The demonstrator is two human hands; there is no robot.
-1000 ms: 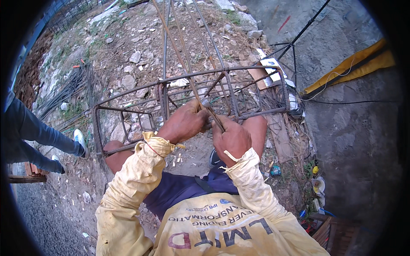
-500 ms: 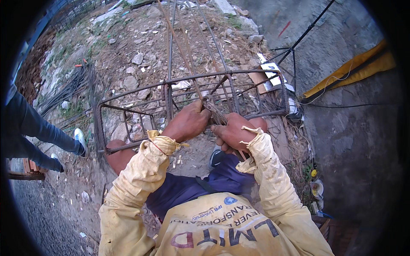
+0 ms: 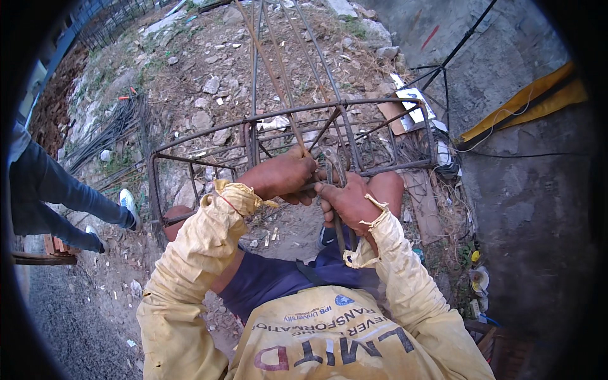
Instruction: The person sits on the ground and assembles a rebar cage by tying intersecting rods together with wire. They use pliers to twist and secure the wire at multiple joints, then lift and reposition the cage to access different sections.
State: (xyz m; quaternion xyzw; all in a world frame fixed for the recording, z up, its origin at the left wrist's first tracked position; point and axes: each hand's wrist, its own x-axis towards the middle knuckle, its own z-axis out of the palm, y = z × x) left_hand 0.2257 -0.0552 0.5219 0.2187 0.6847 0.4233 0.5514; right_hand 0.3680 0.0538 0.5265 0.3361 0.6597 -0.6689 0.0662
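A rebar cage (image 3: pixel 291 116) made of dark bars and bent square stirrups lies across in front of me, its long rods running away to the far side. My left hand (image 3: pixel 283 173) is closed at the cage's near bar, its fingers curled around the steel where a rusty rod (image 3: pixel 278 92) meets it. Whether tie wire is also between those fingers is hidden. My right hand (image 3: pixel 350 199) grips a pair of pincers (image 3: pixel 338 168), jaws pointing away from me just right of my left hand, handles running down under my palm.
At left stands another person (image 3: pixel 69 196) in jeans and white shoes, near a heap of thin dark rods (image 3: pixel 104 130). Rubble and stones cover the ground beyond the cage. On the right are white card (image 3: pixel 413 107), a yellow cloth (image 3: pixel 525 104) and a concrete surface (image 3: pixel 519 202).
The pincers have turned more upright, and their jaws now show clearly beside my left hand. My right hand has lowered slightly. The view has shifted a little.
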